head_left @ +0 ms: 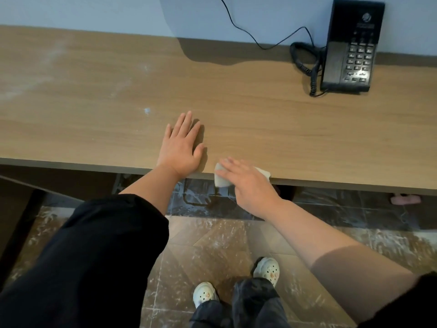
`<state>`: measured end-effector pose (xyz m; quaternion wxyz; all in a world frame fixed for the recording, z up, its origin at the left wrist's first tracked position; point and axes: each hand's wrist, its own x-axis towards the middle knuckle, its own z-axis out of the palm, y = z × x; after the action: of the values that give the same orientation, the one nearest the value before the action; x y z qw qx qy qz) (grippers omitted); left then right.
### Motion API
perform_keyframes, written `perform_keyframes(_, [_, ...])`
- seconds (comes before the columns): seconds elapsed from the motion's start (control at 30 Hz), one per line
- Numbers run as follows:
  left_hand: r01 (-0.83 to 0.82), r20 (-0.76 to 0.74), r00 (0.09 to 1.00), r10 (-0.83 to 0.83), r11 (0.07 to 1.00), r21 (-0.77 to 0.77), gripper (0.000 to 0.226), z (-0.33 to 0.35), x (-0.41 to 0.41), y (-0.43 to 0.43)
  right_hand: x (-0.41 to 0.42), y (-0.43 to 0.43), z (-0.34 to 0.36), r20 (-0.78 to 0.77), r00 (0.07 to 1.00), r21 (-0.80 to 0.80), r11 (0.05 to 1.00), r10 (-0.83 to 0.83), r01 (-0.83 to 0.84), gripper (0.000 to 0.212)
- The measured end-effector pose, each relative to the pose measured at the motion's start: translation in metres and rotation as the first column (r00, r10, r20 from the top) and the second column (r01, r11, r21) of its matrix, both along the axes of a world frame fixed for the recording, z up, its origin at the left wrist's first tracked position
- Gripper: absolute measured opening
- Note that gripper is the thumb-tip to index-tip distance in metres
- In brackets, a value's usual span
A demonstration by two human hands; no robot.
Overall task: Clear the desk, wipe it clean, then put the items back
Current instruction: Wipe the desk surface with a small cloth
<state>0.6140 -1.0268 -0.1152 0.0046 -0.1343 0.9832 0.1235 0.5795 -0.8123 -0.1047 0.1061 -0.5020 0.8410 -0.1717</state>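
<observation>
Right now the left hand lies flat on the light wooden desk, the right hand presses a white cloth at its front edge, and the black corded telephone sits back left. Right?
No: the head view shows the black corded telephone at the back right of the light wooden desk. The rest holds.

Place: looked like a hotel room or small office.
Worktop (260, 119): long, wood-grain, set against a pale wall (94, 10).
Phone (352, 46): black, corded, with keypad.
Floor (212, 237): marbled tiles.
</observation>
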Motion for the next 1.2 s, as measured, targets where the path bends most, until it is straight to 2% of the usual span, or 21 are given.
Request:
perform_keyframes(0.07, [0.005,-0.003,1.000,-0.005,1.000,-0.013,0.060,0.006,0.006,-0.009,-0.003,0.000,0.008,-0.034,0.999,-0.074,0.997,0.029,-0.031,0.063])
perform_keyframes(0.17, [0.003,0.036,0.999,0.000,0.996,-0.092,0.061,0.014,0.021,-0.038,-0.032,-0.013,0.021,-0.028,0.961,-0.154,0.952,-0.274,0.266,0.065])
perform_keyframes(0.27, [-0.043,0.086,0.995,0.055,0.990,-0.134,0.061,0.014,0.037,-0.070,-0.074,-0.031,0.019,0.054,0.833,-0.073,0.830,-0.551,0.554,0.067])
perform_keyframes(0.37, [-0.140,0.102,0.983,0.150,0.985,-0.102,0.062,0.006,0.048,-0.088,-0.095,-0.045,0.002,0.000,0.756,0.083,0.754,-0.654,0.652,0.067])
perform_keyframes(0.47, [-0.221,0.102,0.969,0.227,0.973,-0.070,0.065,-0.001,0.050,-0.094,-0.094,-0.056,-0.010,-0.119,0.699,0.103,0.691,-0.705,0.715,0.069])
perform_keyframes(0.53, [-0.214,0.101,0.970,0.221,0.974,-0.076,0.066,-0.003,0.049,-0.093,-0.095,-0.061,-0.014,-0.161,0.682,0.081,0.680,-0.713,0.729,0.070])
perform_keyframes(0.63, [-0.202,0.114,0.971,0.211,0.975,-0.089,0.067,-0.003,0.049,-0.094,-0.099,-0.071,-0.015,-0.132,0.677,0.087,0.672,-0.724,0.735,0.070])
perform_keyframes(0.77, [-0.194,0.104,0.974,0.201,0.978,-0.080,0.067,-0.004,0.049,-0.095,-0.104,-0.099,-0.012,-0.135,0.708,0.103,0.701,-0.693,0.706,0.070])
perform_keyframes(0.9, [-0.195,0.106,0.973,0.204,0.977,-0.089,0.065,-0.005,0.049,-0.095,-0.073,-0.127,-0.007,-0.106,0.788,0.085,0.784,-0.606,0.614,0.075])
perform_keyframes(1.0, [-0.195,0.119,0.971,0.206,0.976,-0.097,0.064,-0.003,0.049,-0.094,-0.019,-0.136,-0.003,-0.055,0.903,0.042,0.903,-0.425,0.428,0.078])
perform_keyframes(1.1, [-0.193,0.122,0.971,0.203,0.977,-0.092,0.064,-0.002,0.049,-0.093,0.018,-0.139,0.005,0.096,0.968,0.026,0.973,-0.232,0.231,0.073])
perform_keyframes(1.13, [-0.191,0.124,0.972,0.201,0.977,-0.091,0.064,-0.001,0.049,-0.092,0.020,-0.140,0.009,0.189,0.951,-0.021,0.967,-0.246,0.254,0.070])
perform_keyframes(1.2, [-0.186,0.133,0.971,0.197,0.978,-0.092,0.065,0.000,0.050,-0.092,0.009,-0.146,0.018,0.337,0.868,-0.140,0.893,-0.363,0.428,0.064])
